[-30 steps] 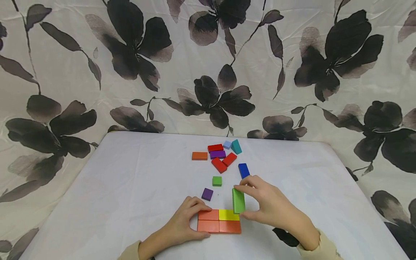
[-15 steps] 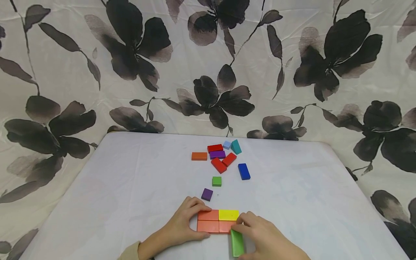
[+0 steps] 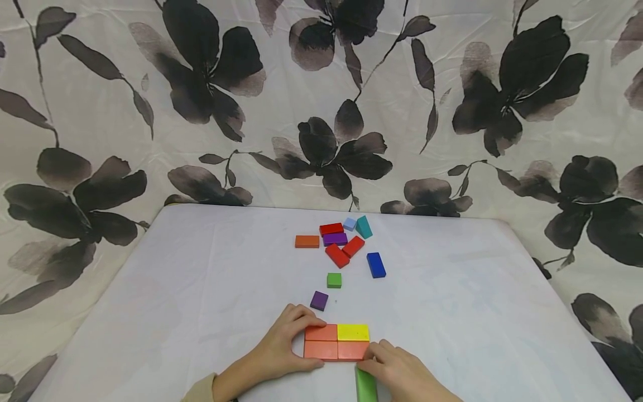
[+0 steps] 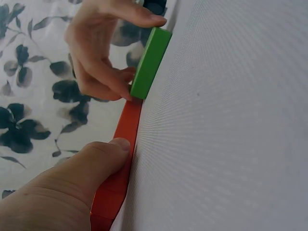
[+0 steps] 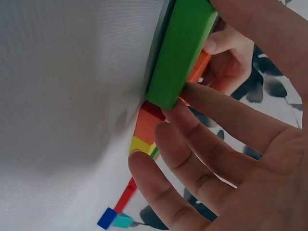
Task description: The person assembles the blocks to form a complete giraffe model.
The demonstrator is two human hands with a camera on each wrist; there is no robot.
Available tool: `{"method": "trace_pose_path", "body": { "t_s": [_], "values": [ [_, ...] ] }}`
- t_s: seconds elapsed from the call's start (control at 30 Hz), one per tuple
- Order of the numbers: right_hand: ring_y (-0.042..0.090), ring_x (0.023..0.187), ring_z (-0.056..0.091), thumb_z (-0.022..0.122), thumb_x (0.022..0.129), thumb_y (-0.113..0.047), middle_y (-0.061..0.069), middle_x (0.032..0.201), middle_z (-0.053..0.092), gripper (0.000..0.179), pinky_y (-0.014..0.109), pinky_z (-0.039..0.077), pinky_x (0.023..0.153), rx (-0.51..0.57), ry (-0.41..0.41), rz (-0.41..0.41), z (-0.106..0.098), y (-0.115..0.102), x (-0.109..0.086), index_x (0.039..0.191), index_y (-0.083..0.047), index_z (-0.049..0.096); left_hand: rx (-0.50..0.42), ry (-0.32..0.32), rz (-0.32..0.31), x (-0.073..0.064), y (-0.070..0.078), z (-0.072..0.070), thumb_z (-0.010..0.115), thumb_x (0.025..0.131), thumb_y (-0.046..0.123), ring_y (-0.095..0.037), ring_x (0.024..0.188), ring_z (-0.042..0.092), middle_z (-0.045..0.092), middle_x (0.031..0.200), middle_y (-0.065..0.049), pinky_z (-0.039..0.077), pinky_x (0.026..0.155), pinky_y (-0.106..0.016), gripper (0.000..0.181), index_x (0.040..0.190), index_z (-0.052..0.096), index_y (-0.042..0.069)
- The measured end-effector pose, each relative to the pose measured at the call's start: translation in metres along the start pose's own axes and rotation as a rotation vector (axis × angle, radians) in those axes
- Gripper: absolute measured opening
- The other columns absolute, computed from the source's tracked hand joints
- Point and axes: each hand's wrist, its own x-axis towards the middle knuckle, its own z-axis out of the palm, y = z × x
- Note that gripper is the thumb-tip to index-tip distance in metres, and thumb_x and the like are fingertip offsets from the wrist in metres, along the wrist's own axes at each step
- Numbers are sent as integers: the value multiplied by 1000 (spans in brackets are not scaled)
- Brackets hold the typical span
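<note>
Near the table's front lies a flat rectangle of fitted blocks: three coral-red blocks point(image 3: 320, 350) and a yellow block point(image 3: 353, 333) at the far right corner. My left hand point(image 3: 283, 346) holds its left end, thumb on the near edge and fingers on the far edge. Between the thumb and fingers of my right hand point(image 3: 402, 373) is a long green block point(image 3: 366, 384), partly cut off by the head view's lower edge. In the left wrist view the green block point(image 4: 151, 63) is gripped end to end, its lower end close to or touching the coral row point(image 4: 126, 120).
Beyond the hands lie a purple cube point(image 3: 318, 301), a small green block point(image 3: 334, 280) and a blue block point(image 3: 376, 265). Farther back are red blocks point(image 3: 337, 255), a purple bar point(image 3: 335, 239), an orange block point(image 3: 307, 242), a teal wedge point(image 3: 364, 226) and a light blue block point(image 3: 349, 224).
My right hand has brought the green block toward the front, from over the yellow block's right end to the near side of the coral row. My left hand has stayed in place.
</note>
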Motion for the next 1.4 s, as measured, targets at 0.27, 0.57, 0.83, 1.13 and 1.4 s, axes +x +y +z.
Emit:
{"method": "trace_pose_path", "body": {
  "t_s": [0.27,0.57,0.83,1.13,1.4],
  "values": [
    [4,94,46,74,70,-72,-11,111,50,79,23,51,81,45,-48,135,-1,-4,2,127,-19,62,1,0,5,0,1,-1,88,74,38,-8,108,43,52,115,16,46,90,-30,53,121,66,27],
    [22,125,40,70,63,-81,0,147,39,108,46,51,94,27,-52,226,-4,-3,8,149,-22,39,-1,-13,-21,0,1,-1,87,74,39,-7,109,43,51,115,17,46,91,-30,53,122,66,28],
    [25,131,35,67,64,-83,2,157,28,117,53,46,98,43,-35,213,-4,1,9,156,-20,28,11,-1,1,0,-1,1,87,74,40,-7,109,43,52,115,17,46,92,-31,53,121,66,28],
    [28,134,33,65,64,-84,3,158,26,119,56,42,101,54,-62,237,-5,0,10,157,-20,26,3,-3,-4,0,0,0,87,74,40,-7,108,43,51,115,17,46,91,-30,52,121,66,28],
    [28,135,32,66,66,-82,3,159,26,118,56,41,102,54,-70,236,-6,1,11,157,-20,25,-2,-4,-8,0,0,1,87,75,40,-7,109,43,52,115,18,46,91,-30,52,121,66,28]
  ]
}}
